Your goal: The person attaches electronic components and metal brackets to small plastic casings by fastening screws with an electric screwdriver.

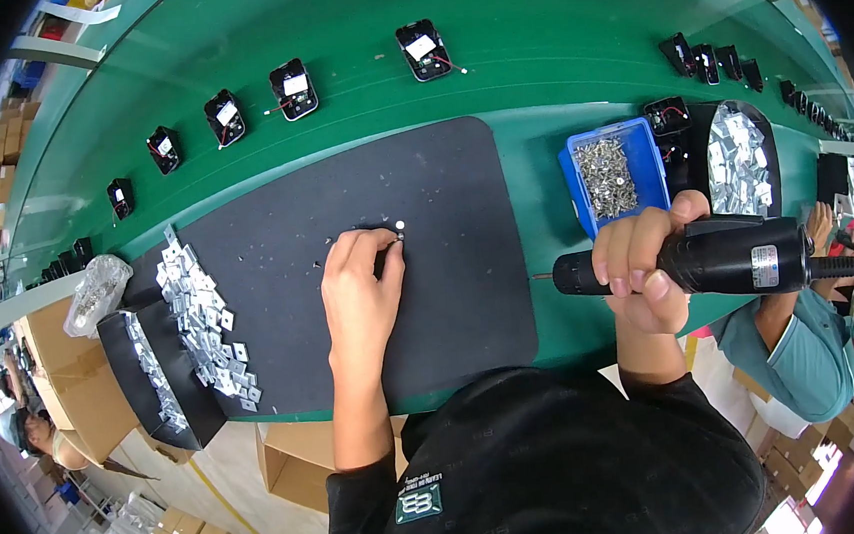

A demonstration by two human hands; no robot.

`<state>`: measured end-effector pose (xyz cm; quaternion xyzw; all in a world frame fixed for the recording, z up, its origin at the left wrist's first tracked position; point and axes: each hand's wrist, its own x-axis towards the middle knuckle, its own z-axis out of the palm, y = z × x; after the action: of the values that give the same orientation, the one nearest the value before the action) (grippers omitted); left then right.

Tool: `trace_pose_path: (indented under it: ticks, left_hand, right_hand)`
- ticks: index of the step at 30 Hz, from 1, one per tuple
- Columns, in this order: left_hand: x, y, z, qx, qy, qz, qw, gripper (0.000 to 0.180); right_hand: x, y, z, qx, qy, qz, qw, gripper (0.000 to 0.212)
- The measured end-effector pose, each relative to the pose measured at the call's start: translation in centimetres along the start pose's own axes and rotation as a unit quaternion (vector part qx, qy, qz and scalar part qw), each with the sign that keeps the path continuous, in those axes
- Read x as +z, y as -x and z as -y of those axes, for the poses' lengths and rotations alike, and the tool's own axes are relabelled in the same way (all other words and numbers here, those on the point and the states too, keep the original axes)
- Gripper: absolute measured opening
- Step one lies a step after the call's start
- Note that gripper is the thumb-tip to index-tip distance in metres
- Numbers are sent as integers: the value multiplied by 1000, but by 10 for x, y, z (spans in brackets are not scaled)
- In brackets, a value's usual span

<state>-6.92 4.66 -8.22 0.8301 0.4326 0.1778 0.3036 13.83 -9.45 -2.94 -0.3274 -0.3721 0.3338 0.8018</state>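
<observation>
On the dark grey mat [459, 295], my left hand [360, 282] is closed in a pinch, thumb against forefinger. At its fingertips is a small screw [401, 237], partly hidden, with a tiny white round piece [401, 225] just beyond it. My right hand [643, 265] is wrapped round a black electric screwdriver [727, 255], held level with its bit pointing left over the mat's right edge. Just beyond that hand stands a blue bin [574, 180] full of screws. Small square metal plates [204, 305] lie heaped along the mat's left side.
Black device housings [293, 89] with red wires stand spaced along the green bench [348, 32]. A black box [772, 164] of metal plates sits beyond the screwdriver, another black box [170, 378] at the left. A co-worker [800, 358] works at the right; cardboard boxes [80, 380] stand left.
</observation>
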Motion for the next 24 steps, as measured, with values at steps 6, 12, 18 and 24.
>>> trace_pose_path:
  ticks: [6, 12, 18, 24]
  left_hand:
    - [1, 16, -2, 44, 42, -75, 995, 9]
    - [7, 32, -30, 73, 317, 6, 946, 15]
    - [30, 44, -40, -1, 563, 56, 824, 15]
    - [39, 44, -40, -5, 660, 60, 749, 17]
  right_hand:
    - [2, 7, 4, 6, -37, -37, 999, 51]
    - [21, -3, 11, -19, -68, -28, 997, 51]
    - [34, -12, 17, -60, -97, -7, 993, 52]
    - [29, -7, 17, -82, -121, -11, 989, 62]
